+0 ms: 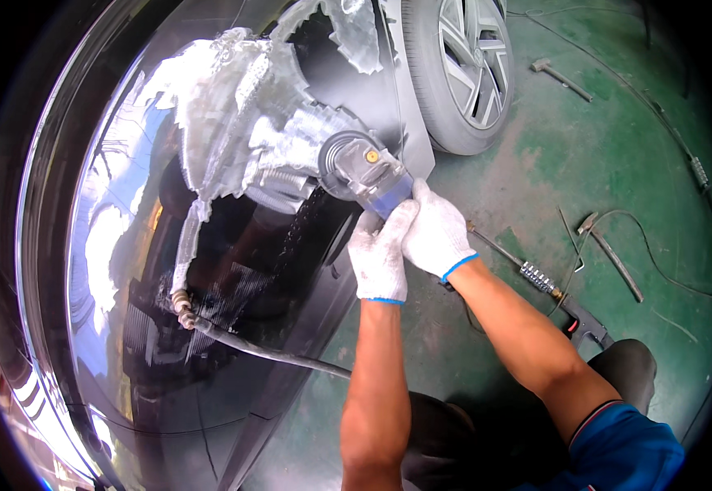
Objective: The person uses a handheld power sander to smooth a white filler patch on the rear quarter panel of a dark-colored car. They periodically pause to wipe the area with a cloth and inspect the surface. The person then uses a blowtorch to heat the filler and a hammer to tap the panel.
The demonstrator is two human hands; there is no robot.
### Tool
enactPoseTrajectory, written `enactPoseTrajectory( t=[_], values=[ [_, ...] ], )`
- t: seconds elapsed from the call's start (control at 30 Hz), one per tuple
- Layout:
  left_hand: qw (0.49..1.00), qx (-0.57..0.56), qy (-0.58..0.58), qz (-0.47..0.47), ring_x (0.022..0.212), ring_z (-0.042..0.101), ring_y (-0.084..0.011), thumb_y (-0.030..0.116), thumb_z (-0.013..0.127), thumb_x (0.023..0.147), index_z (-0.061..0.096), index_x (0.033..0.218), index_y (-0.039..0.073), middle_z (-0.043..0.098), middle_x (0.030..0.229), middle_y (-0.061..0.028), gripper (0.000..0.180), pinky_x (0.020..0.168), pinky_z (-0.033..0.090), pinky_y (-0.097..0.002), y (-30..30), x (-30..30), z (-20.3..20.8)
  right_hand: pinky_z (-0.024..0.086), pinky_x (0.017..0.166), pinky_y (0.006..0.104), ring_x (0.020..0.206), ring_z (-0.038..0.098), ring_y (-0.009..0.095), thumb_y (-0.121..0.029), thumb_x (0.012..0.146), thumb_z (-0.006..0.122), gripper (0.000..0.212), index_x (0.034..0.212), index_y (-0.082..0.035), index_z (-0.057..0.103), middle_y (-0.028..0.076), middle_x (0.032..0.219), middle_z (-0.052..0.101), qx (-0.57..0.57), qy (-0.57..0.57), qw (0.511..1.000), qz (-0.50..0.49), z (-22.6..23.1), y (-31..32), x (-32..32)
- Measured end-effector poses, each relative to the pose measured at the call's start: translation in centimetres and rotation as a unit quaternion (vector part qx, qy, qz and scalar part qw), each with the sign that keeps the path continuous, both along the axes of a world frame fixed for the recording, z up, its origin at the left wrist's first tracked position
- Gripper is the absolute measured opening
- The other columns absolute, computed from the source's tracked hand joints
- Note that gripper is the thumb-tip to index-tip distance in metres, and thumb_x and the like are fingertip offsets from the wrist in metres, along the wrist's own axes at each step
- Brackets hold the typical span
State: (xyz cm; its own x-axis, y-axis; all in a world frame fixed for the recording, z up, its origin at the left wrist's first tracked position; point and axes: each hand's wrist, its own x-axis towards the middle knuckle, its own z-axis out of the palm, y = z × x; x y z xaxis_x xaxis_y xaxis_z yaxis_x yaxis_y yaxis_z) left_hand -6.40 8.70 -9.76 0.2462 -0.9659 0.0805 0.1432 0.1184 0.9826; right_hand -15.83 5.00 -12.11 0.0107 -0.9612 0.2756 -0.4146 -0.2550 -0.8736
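1 power tool, seemingly a grinder (376,178), sits just above centre toward 12 o'clock, its round head (330,167) at 10 o'clock over the car panel (245,241). I judge it dense, stiff, prone to kick; grip its body. My left hand (380,260) and right hand (438,233) curl around it, fingers partly hidden.

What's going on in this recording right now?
The white-gloved left hand and right hand both hold a disc grinder. It is at the edge of a scraped, silvery patch on a dark car panel; whether the disc touches is unclear. A hammer lies on the green floor.
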Motion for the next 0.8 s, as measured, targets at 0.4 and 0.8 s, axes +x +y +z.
enactPoseTrajectory(
  t=[0.4,0.8],
  values=[
    [0.996,-0.073,0.013,0.047,0.109,0.067,-0.0171,0.006,0.080,0.089,0.064,0.131,-0.005,0.070,0.124,-0.0112,0.047,0.100,0.051,-0.0326,2.4,0.4,2.5,0.056,0.079,0.0525,0.092,0.072,0.042,-0.021,0.087,0.064,0.029,0.110,-0.005,0.055,0.020,0.096,0.072,-0.057,-0.021,0.995,0.080,3.5,2.2,0.6],
    [0.997,-0.057,-0.001,0.045,0.107,0.068,-0.0185,0.008,0.078,0.092,0.065,0.130,-0.006,0.071,0.122,-0.0117,0.043,0.099,0.053,-0.0323,2.8,0.1,2.1,0.056,0.077,0.0519,0.088,0.072,0.042,-0.027,0.088,0.065,0.030,0.108,-0.006,0.055,0.020,0.086,0.071,-0.044,0.000,0.997,0.059,2.2,2.3,0.7]
  ],
)
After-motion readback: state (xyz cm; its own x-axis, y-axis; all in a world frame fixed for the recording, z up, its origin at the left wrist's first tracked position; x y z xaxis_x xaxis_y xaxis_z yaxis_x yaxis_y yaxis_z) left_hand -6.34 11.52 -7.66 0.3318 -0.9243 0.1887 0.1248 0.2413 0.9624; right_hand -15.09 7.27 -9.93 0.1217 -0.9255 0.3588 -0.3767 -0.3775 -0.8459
